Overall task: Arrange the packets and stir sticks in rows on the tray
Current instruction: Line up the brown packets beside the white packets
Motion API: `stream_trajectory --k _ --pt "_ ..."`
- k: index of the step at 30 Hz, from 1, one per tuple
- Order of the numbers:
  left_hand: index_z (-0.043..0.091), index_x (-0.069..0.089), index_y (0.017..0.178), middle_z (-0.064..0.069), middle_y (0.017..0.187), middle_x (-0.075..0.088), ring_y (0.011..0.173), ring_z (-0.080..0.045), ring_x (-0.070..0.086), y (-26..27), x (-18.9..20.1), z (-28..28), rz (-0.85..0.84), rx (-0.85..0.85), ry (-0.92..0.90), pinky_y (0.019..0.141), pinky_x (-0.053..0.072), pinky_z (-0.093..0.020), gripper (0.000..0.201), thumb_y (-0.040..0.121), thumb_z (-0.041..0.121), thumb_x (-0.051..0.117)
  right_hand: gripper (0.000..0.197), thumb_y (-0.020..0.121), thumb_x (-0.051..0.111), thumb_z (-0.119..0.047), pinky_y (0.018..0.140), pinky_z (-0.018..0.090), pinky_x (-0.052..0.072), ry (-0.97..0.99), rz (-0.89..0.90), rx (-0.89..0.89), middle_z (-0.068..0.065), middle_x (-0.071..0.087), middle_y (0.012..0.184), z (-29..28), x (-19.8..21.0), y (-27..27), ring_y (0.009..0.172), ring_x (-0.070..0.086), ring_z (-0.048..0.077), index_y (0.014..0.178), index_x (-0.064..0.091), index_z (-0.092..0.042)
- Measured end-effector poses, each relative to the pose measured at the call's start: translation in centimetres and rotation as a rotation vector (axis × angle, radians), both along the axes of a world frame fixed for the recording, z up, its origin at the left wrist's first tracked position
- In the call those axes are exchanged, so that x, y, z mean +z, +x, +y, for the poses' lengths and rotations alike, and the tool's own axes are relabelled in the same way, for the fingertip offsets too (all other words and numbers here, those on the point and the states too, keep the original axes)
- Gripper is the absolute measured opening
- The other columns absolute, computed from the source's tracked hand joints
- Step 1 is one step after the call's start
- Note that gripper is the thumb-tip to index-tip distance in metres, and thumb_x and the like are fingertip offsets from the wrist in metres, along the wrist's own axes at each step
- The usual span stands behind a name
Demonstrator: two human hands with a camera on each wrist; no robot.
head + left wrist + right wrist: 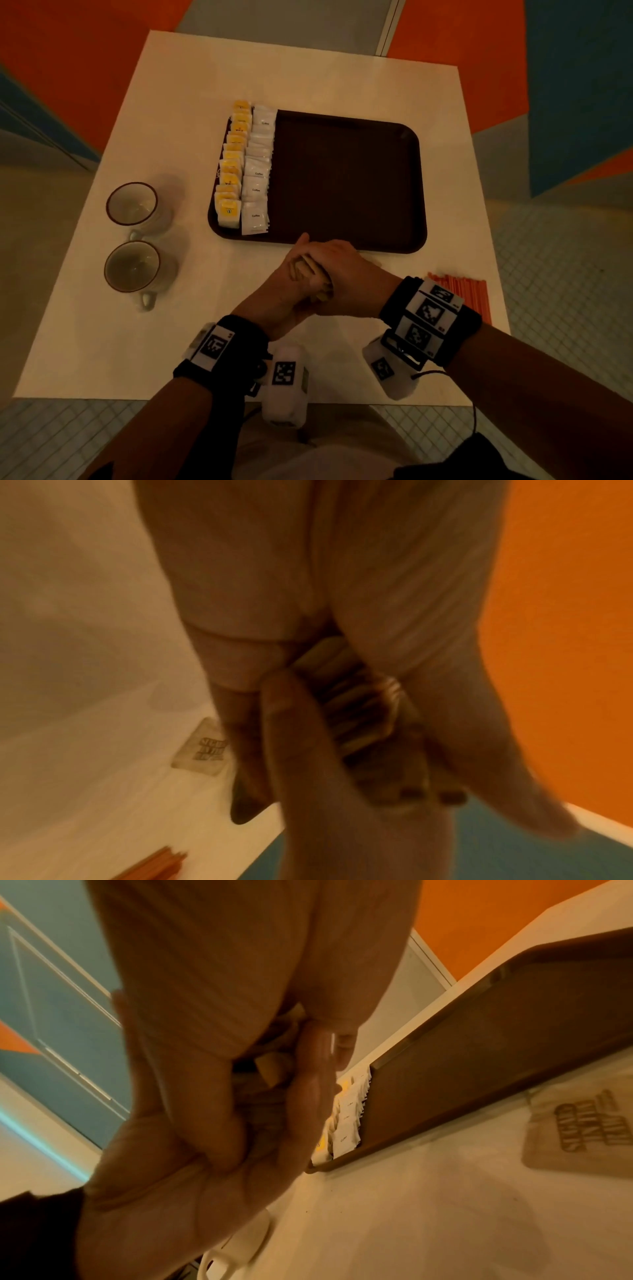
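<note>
Both hands meet just in front of the tray's near edge and grip one stack of brown sugar packets between them. My left hand cups the stack from the left, and my right hand covers it from the right. The wrist views show the stack's edges pressed between the fingers. On the dark brown tray, a row of yellow packets and a row of white coffee packets line the left side. Orange stir sticks lie on the table at the right.
Two empty cups stand on the white table to the left of the tray. A single brown sugar packet lies on the table near the tray's front edge. The table's near edge is close to my wrists.
</note>
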State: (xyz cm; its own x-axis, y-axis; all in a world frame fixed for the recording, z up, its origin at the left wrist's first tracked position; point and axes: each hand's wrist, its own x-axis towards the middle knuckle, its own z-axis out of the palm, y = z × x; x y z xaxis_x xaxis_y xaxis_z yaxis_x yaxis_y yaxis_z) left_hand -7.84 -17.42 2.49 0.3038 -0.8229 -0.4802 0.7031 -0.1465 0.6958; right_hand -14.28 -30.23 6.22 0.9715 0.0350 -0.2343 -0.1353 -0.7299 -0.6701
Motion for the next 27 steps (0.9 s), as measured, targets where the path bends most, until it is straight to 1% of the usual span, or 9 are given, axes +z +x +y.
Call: stream_trajectory --k 3,5,10,14,18,20,22,24,27 --pt "0.038 0.011 0.147 0.017 0.112 0.064 0.103 -0.008 0.065 -0.4 -0.7 -0.4 0.011 0.052 -0.015 0.075 0.056 -0.029 0.135 0.037 0.047 0.090 0.056 0.071 0.073 -0.035 0.112 0.038 0.016 -0.061 -0.029 -0.041 -0.012 0.055 0.108 0.6 0.0 -0.1 0.104 0.048 0.004 0.120 0.048 -0.024" --pt "0.037 0.012 0.146 0.011 0.120 0.056 0.106 -0.009 0.063 -0.5 -0.6 -0.5 0.036 0.085 -0.014 0.081 0.055 -0.032 0.135 0.035 0.058 0.086 0.056 0.074 0.069 -0.034 0.113 0.039 0.008 -0.129 -0.027 -0.070 -0.008 0.054 0.116 1.2 0.1 -0.2 0.113 0.047 0.009 0.123 0.045 -0.023" --pt "0.033 0.025 0.144 0.009 0.120 0.059 0.104 -0.009 0.064 0.2 -0.7 -0.6 0.040 0.108 -0.020 0.075 0.054 -0.026 0.121 0.042 0.062 0.082 0.064 0.074 0.065 -0.042 0.112 0.050 0.002 -0.417 -0.067 -0.145 -0.001 0.055 0.122 3.3 -0.5 -0.7 0.120 0.046 0.019 0.128 0.046 -0.015" --pt "0.036 0.036 0.137 0.008 0.125 0.059 0.113 -0.014 0.059 0.2 -0.8 -0.7 0.092 0.082 -0.001 0.085 0.054 -0.035 0.106 0.044 0.068 0.077 0.066 0.078 0.062 -0.042 0.112 0.055 -0.003 -0.436 0.071 -0.036 -0.003 0.043 0.137 2.6 0.2 0.0 0.133 0.029 0.018 0.135 0.037 -0.019" --pt "0.037 0.029 0.141 -0.002 0.145 0.042 0.119 -0.018 0.053 0.3 -0.3 -1.1 0.152 0.028 0.063 0.086 0.052 -0.038 0.092 0.059 0.077 0.043 0.060 0.079 0.064 -0.039 0.113 0.050 0.004 -0.344 0.051 -0.058 -0.004 0.046 0.133 2.0 0.0 0.1 0.130 0.033 0.015 0.131 0.040 -0.020" --pt "0.040 0.029 0.140 0.000 0.141 0.048 0.119 -0.020 0.054 0.8 -0.4 -0.8 0.141 0.021 0.047 0.084 0.052 -0.038 0.090 0.061 0.073 0.053 0.054 0.078 0.064 -0.039 0.112 0.047 0.008 -0.307 0.022 -0.107 -0.004 0.051 0.128 1.8 -0.3 0.0 0.126 0.038 0.015 0.126 0.045 -0.022" --pt "0.041 0.030 0.139 0.002 0.129 0.059 0.117 -0.023 0.057 1.4 -0.7 -0.3 0.109 0.015 -0.013 0.081 0.053 -0.037 0.097 0.058 0.045 0.082 0.050 0.076 0.067 -0.039 0.111 0.044 0.014 -0.216 0.016 -0.203 -0.005 0.055 0.119 1.7 -0.5 0.2 0.119 0.045 0.016 0.119 0.049 -0.023" --pt "0.040 0.029 0.139 -0.004 0.128 0.060 0.117 -0.027 0.056 1.9 -0.7 -0.1 0.111 -0.032 -0.074 0.082 0.053 -0.037 0.109 0.050 0.022 0.089 0.050 0.073 0.069 -0.042 0.108 0.044 0.020 -0.123 -0.005 -0.267 -0.004 0.058 0.112 1.5 -0.6 0.3 0.113 0.049 0.017 0.116 0.051 -0.024" --pt "0.040 0.032 0.138 -0.008 0.130 0.057 0.117 -0.029 0.057 2.0 -0.3 -0.5 0.104 -0.042 -0.093 0.083 0.053 -0.039 0.112 0.045 0.026 0.092 0.055 0.068 0.070 -0.040 0.107 0.044 0.023 -0.080 -0.062 -0.261 -0.002 0.058 0.111 1.4 -0.5 0.2 0.111 0.049 0.018 0.117 0.052 -0.022"
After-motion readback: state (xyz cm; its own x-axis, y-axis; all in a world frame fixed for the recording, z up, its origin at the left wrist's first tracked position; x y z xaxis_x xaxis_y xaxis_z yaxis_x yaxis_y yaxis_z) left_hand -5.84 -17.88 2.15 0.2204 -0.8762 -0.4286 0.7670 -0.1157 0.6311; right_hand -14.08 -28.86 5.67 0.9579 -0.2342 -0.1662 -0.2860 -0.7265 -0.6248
